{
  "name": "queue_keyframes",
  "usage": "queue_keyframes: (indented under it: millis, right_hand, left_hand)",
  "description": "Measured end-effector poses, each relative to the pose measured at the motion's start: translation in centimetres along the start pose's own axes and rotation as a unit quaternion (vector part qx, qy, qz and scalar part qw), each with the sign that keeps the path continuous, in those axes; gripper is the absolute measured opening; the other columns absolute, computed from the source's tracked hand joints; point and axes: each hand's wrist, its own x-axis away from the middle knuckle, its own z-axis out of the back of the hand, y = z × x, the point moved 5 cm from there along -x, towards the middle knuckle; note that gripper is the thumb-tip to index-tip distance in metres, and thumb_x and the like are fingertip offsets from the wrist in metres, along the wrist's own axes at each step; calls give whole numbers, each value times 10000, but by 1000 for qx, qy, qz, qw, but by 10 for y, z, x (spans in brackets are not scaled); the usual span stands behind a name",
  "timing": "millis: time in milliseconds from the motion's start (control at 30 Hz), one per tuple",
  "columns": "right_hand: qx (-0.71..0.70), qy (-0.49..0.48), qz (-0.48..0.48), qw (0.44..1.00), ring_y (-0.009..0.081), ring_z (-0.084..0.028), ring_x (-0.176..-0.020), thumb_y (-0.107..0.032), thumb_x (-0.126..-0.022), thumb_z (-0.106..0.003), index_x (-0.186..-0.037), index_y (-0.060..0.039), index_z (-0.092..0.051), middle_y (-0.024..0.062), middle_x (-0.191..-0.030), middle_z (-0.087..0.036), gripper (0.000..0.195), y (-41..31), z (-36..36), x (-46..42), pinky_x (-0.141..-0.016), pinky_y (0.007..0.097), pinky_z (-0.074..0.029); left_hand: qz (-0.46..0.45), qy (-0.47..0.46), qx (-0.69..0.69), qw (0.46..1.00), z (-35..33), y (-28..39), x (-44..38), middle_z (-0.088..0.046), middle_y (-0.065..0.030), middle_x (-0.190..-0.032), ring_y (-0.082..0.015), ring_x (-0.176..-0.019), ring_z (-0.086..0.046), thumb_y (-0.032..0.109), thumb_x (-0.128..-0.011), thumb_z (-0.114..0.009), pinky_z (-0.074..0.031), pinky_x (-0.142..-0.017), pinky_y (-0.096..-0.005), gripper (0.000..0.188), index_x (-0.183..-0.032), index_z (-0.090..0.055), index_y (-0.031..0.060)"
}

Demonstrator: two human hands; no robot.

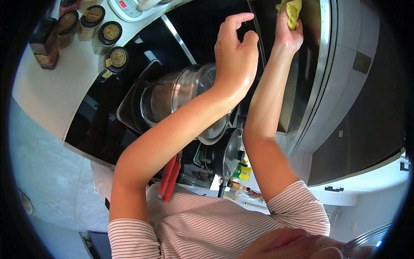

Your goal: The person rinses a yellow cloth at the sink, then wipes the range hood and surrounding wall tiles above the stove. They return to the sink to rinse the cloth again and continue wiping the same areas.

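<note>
My right hand (288, 35) grips a crumpled yellow cloth (293, 14) near the top edge, in front of the dark panel (307, 42) of what looks like a range hood. Part of the cloth is cut off by the frame. My left hand (237, 53) is empty, its fingers curled and the thumb held apart. Its wrist and forearm pass over a large steel pot (161, 94) with a domed glass lid (215, 129), hiding part of both. Whether the left hand touches any surface I cannot tell. Both wrists look wet.
A black pan (215, 152) with a glass lid stands beside the pot. A red-handled tool (169, 179) juts over the stove edge near my shirt. Several black-lidded jars (110, 32) and a white appliance (126, 8) with a lit display stand on the pale counter (64, 87).
</note>
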Motion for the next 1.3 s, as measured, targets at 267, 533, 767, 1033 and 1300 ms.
queue_keyframes:
  millis: [267,533,767,1033,1300]
  right_hand:
    - [-73,73,112,988,345,-394,-1241,-237,-973,-333,-1306,2,-406,173,-1326,-424,416,-47,-2,35,-1033,481,-338]
    - [-74,138,214,964,358,-241,-1340,-235,-966,-339,-1411,-14,-250,137,-1469,-242,505,-116,8,163,-1086,523,-221]
    - [-93,197,400,890,321,-576,-1062,-246,-929,-344,-1197,51,-513,169,-1174,-581,435,-184,52,295,-910,459,-470]
    - [234,339,301,860,319,-478,-1195,-152,-894,-426,-1228,55,-466,185,-1279,-508,395,-129,65,236,-1035,442,-340]
    - [-3,176,132,976,296,-518,-1133,-181,-951,-407,-1204,39,-452,170,-1198,-536,338,-107,46,125,-988,402,-405]
  left_hand:
    - [-20,-57,48,997,-9,-7,7,-477,-166,-1294,-258,-1271,-395,89,-891,-479,-267,-1071,-343,327,-1214,-515,60]
    - [11,-47,-55,997,-27,-16,21,-490,-157,-1272,-261,-1216,-441,110,-882,-494,-340,-1010,-345,312,-1189,-544,82]
    - [56,-52,-60,995,-29,-21,30,-489,-155,-1226,-210,-1011,-495,103,-852,-498,-381,-898,-330,314,-1161,-542,75]
    - [79,-55,-51,994,-24,-25,36,-508,-140,-1252,-218,-1159,-475,113,-873,-509,-363,-959,-310,298,-1166,-556,85]
    - [60,-48,-37,996,-18,-27,38,-528,-117,-1238,-235,-1218,-440,88,-886,-487,-317,-1022,-324,287,-1165,-557,72]
